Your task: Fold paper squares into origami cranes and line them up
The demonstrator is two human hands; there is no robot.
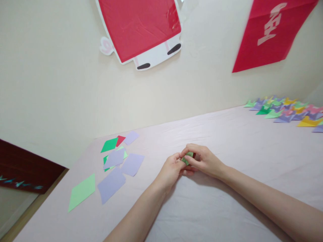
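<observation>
Between my two hands, just above the pale table cover, is a small folded piece of light green paper (188,157). My left hand (174,164) grips it from the left, thumb on top and fingers beneath. From the right, my right hand (203,159) pinches its upper edge with bent fingers and thumb. A small dark reddish spot shows beside the paper under the right fingers; I cannot make out what it is. Most of the paper is covered by the fingers, so its exact folded shape is hidden.
Loose lilac sheets (111,185), a light green sheet (82,192), a green sheet (109,145) and a red sheet (120,140) lie to the left. Several rows of folded paper pieces (282,112) stand at the far right. A wall (151,101) borders the back.
</observation>
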